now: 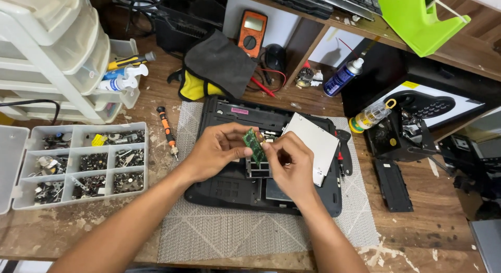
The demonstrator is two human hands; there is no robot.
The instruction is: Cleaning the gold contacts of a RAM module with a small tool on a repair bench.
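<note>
My left hand (pixel 216 148) and right hand (pixel 292 166) cover much of the small green circuit board (pixel 254 145) pinched between them, so I see only its upper face and one edge; its chips are too small to tell apart; beneath my grip, my palms hide the middle of the opened black laptop (pixel 229 187), and the open bay (pixel 259 170) just under my fingers shows only in part; to the left of my grip, the bits in the compartment tray (pixel 78 166) are too small to name; up and to the right, the green stand (pixel 417 17) is cut by the top edge; my forearms run out past the bottom edge.
</note>
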